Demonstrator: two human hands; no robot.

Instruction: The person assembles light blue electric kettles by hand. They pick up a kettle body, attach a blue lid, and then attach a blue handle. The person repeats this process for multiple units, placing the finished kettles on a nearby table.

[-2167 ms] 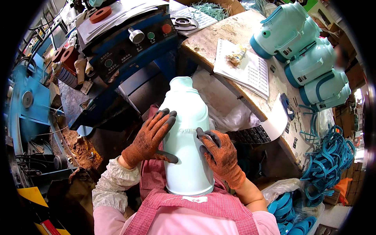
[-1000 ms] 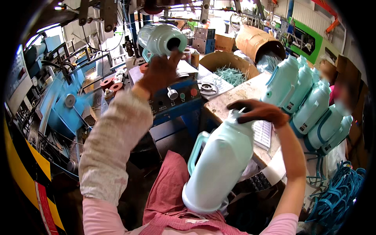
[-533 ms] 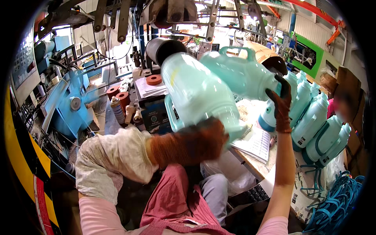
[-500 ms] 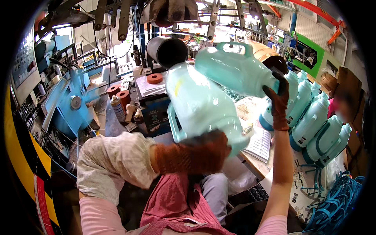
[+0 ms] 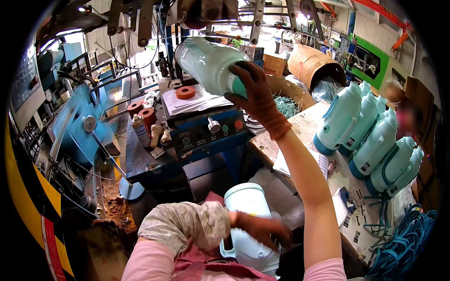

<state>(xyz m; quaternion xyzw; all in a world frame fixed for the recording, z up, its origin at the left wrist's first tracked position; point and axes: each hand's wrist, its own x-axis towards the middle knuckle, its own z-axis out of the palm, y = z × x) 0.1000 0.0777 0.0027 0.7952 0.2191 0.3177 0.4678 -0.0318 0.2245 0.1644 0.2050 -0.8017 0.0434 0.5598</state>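
Observation:
My right hand (image 5: 255,91), in a rust-brown work glove, grips a pale teal thermos jug (image 5: 208,63) by its neck. The jug lies almost level above the machine, its wide end pointing left and away. The dark cylinder there is out of sight, behind or inside the jug; I cannot tell which. A second pale teal thermos jug (image 5: 248,199) leans in my lap, with its side handle to the left. Across it lies my left hand (image 5: 262,229), gloved too, its fingers smeared by motion; whether they grip it is unclear.
Several teal thermos jugs (image 5: 335,122) stand along the bench (image 5: 304,119) at right, near papers and loose straps. A bundle of blue straps (image 5: 405,243) hangs at lower right. The machine's control panel (image 5: 201,133) is ahead; a blue fan (image 5: 89,124) is at left.
My right hand has carried its jug left, to where the dark cylinder's mouth showed. The other jug has come down into my lap, and my left hand has lowered with it.

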